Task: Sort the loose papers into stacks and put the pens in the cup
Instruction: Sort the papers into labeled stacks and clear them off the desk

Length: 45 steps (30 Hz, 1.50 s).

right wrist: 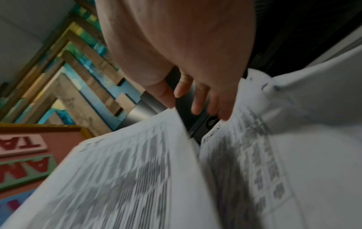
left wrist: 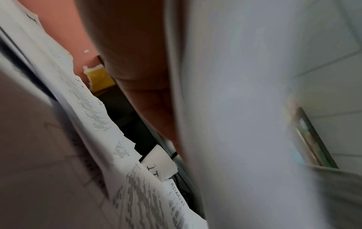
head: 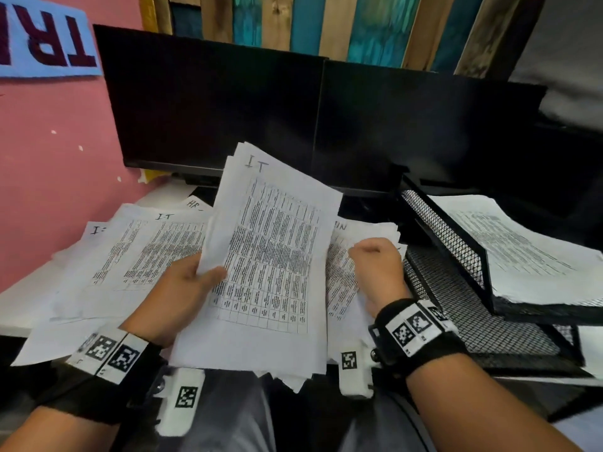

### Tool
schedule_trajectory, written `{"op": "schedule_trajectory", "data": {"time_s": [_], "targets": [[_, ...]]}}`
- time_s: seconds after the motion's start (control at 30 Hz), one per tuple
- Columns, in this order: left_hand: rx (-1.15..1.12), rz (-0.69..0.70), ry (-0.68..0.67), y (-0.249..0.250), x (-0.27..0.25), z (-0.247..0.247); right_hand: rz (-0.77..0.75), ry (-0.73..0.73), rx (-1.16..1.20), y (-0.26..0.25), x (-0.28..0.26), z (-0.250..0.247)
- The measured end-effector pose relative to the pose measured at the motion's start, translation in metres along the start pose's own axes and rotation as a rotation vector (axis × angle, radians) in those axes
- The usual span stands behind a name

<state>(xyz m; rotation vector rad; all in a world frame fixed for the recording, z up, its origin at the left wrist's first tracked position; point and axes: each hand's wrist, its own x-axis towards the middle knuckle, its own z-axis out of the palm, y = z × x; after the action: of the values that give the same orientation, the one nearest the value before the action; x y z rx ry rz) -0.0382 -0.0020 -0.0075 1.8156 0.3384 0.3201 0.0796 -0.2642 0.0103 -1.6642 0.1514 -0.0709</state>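
My left hand (head: pixel 208 276) grips a thick stack of printed sheets marked "IT" (head: pixel 274 256) and holds it tilted above the desk, thumb on the front. The left wrist view shows the stack's blank back (left wrist: pixel 245 124). My right hand (head: pixel 370 256) hovers over a pile headed "ADMIN" (head: pixel 339 275). In the right wrist view its fingers (right wrist: pixel 199 102) point down, fairly straight, between the IT stack (right wrist: pixel 127 178) and the ADMIN sheet (right wrist: pixel 254 155), and hold nothing. More loose sheets marked "IT" and "HR" (head: pixel 146 252) lie spread on the left. No pens or cup are in view.
A black mesh two-tier tray (head: pixel 456 308) stands at the right with a paper stack (head: pixel 528 249) in its upper tier. Two dark monitors (head: pixel 212 102) (head: pixel 424 125) close off the back of the desk. A pink wall (head: pixel 49 190) lies left.
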Motion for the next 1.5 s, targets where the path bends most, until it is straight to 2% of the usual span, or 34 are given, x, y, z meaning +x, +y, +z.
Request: {"op": "schedule_trajectory", "data": {"time_s": [0.1, 0.33, 0.43, 0.6, 0.8, 1.07, 1.3, 1.5], "targets": [[0.0, 0.008, 0.061, -0.001, 0.001, -0.01, 0.038, 0.099, 0.007, 0.003, 0.014, -0.026], [-0.125, 0.019, 0.103, -0.006, 0.006, -0.028, 0.326, 0.01, 0.049, 0.007, 0.021, -0.056], [-0.108, 0.029, 0.109, -0.005, 0.006, -0.027, 0.366, -0.045, 0.083, 0.01, 0.024, -0.06], [-0.085, 0.032, 0.102, -0.005, 0.006, -0.025, 0.378, -0.017, 0.102, 0.016, 0.03, -0.051], [-0.106, 0.011, 0.127, -0.002, 0.004, -0.029, 0.26, 0.013, 0.021, 0.028, 0.036, -0.044], [-0.096, 0.017, 0.147, -0.002, 0.006, -0.033, 0.161, -0.046, -0.153, 0.031, 0.035, -0.032], [-0.11, 0.005, 0.149, -0.007, 0.009, -0.037, 0.073, 0.021, -0.101, 0.037, 0.054, -0.036], [-0.113, 0.011, 0.146, -0.007, 0.009, -0.036, -0.039, 0.127, -0.244, 0.023, 0.048, -0.042]]}}
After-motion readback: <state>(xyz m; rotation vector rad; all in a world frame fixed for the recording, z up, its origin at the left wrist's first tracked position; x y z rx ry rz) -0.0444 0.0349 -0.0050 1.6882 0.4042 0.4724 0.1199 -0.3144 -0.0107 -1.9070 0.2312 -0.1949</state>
